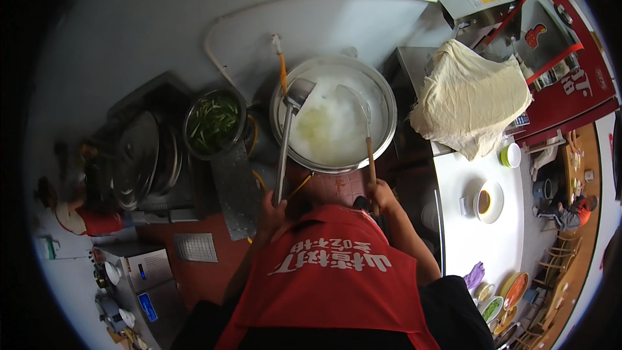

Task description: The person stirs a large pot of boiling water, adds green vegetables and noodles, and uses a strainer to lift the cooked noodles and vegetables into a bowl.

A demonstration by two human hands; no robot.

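A wide metal pot [276, 131] of whitish, steaming liquid stands before me, with a yellowish patch left of its middle. My left hand [273, 211] grips the handle end of a metal ladle [286, 146], whose tilted bowl hangs over the pot's left rim. Around a wooden handle my right hand [385, 198] is closed. That handle belongs to a wire strainer [362, 102], its head at the liquid in the right half of the pot. Steam hides how deep it sits.
Left of the pot is a metal basin [189, 148] of cut greens. A cream cloth [474, 97] drapes the equipment at right. On the white counter [457, 175] sit a bowl of brown sauce [487, 202] and stacked bowls [510, 155]. People are visible at both far sides.
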